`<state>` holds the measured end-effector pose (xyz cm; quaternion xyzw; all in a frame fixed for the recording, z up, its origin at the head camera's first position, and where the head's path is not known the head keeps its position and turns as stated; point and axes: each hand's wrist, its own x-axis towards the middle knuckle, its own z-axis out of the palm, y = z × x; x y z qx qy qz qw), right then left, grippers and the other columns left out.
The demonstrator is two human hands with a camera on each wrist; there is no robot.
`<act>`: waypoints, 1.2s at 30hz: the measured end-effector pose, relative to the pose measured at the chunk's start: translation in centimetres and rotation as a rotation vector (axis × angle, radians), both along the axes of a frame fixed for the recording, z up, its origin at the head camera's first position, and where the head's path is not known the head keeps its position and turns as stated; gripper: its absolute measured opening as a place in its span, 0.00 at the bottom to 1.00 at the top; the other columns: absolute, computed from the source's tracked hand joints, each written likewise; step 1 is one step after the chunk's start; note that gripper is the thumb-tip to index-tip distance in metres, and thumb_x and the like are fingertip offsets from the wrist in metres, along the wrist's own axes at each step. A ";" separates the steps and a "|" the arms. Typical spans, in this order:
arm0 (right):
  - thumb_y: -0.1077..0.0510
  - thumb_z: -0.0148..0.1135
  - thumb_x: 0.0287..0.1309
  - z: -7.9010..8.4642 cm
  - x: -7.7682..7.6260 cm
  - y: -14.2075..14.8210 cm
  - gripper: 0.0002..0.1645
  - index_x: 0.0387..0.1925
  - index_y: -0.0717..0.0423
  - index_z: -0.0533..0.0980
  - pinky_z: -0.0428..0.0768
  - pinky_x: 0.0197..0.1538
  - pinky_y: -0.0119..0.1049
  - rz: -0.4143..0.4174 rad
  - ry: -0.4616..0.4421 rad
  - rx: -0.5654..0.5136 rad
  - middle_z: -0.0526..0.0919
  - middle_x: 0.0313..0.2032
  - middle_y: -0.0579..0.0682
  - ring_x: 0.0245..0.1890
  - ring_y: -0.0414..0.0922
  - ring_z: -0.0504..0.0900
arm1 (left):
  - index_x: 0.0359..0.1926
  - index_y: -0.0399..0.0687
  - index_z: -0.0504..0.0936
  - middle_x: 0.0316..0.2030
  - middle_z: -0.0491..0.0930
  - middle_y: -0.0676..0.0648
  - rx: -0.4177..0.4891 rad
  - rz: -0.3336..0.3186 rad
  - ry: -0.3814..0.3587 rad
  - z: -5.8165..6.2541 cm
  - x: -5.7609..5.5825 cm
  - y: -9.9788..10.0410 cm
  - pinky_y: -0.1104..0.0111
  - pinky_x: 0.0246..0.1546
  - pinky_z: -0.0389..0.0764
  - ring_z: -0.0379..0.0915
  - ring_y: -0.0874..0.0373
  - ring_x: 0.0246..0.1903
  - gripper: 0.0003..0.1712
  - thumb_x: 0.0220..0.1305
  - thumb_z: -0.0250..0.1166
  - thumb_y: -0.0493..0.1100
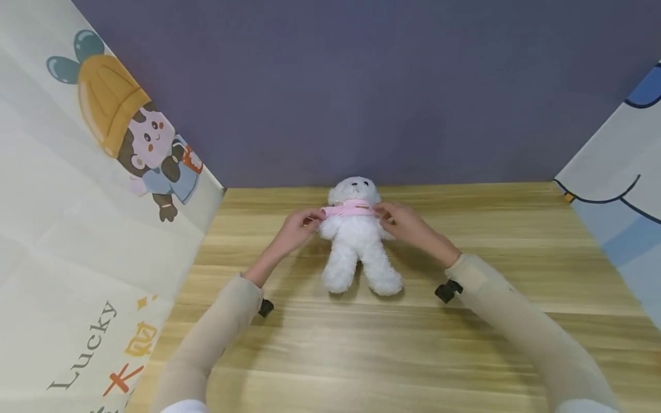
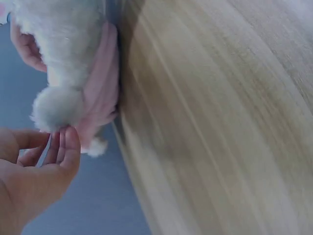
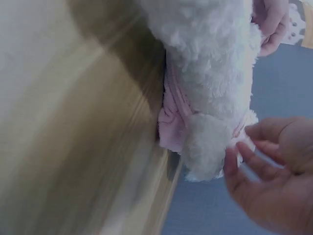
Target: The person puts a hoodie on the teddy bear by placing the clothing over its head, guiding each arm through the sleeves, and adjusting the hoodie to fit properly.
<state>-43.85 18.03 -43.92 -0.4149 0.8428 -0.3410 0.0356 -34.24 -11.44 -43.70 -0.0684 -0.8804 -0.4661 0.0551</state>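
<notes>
A white plush bear (image 1: 356, 235) lies on its back, legs toward me, with a pink shirt (image 1: 351, 208) bunched around its upper chest. At the shirt's left edge, my left hand (image 1: 303, 223) pinches the pink cloth between thumb and fingertips, beside the bear's arm (image 2: 58, 108). My right hand (image 1: 400, 219) is at the opposite edge, its thumb and fingertips on the pink cloth near the other arm (image 3: 208, 144). In both wrist views the fluffy body hides part of the shirt.
The bear lies on a wood-grain table (image 1: 341, 350), its head close to a dark grey panel (image 1: 330, 92) at the back. A white sheet with a cartoon figure (image 1: 155, 137) stands at the left. Another printed sheet (image 1: 619, 172) borders the right side.
</notes>
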 end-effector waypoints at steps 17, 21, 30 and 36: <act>0.61 0.70 0.63 0.6 -2.4 -1.6 0.31 0.65 0.66 0.73 0.77 0.46 0.49 0.168 0.054 0.218 0.81 0.47 0.60 0.41 0.54 0.79 | 0.63 0.30 0.76 0.52 0.81 0.34 -0.161 -0.176 -0.226 0.3 -4.0 1.5 0.61 0.53 0.81 0.79 0.43 0.53 0.32 0.58 0.74 0.34; 0.59 0.73 0.60 0.6 -2.4 -2.1 0.30 0.62 0.65 0.74 0.78 0.50 0.50 0.170 0.061 0.240 0.81 0.47 0.59 0.45 0.54 0.79 | 0.59 0.29 0.78 0.46 0.83 0.37 -0.190 -0.137 -0.195 -0.3 -4.4 2.5 0.64 0.49 0.81 0.79 0.48 0.47 0.31 0.55 0.75 0.35; 0.63 0.73 0.58 -0.2 -1.6 -4.2 0.17 0.43 0.58 0.73 0.74 0.39 0.43 0.132 0.074 0.221 0.77 0.33 0.51 0.33 0.47 0.73 | 0.31 0.45 0.74 0.27 0.76 0.48 -0.369 -0.032 -0.138 -1.5 -3.2 3.4 0.69 0.26 0.73 0.70 0.58 0.26 0.14 0.59 0.74 0.42; 0.65 0.71 0.59 -0.6 -0.7 -5.5 0.13 0.34 0.53 0.72 0.67 0.34 0.38 0.138 0.073 0.241 0.72 0.26 0.47 0.28 0.44 0.68 | 0.28 0.47 0.73 0.23 0.73 0.50 -0.456 -0.011 -0.126 -1.8 -2.4 3.0 0.68 0.23 0.68 0.67 0.58 0.24 0.15 0.61 0.73 0.41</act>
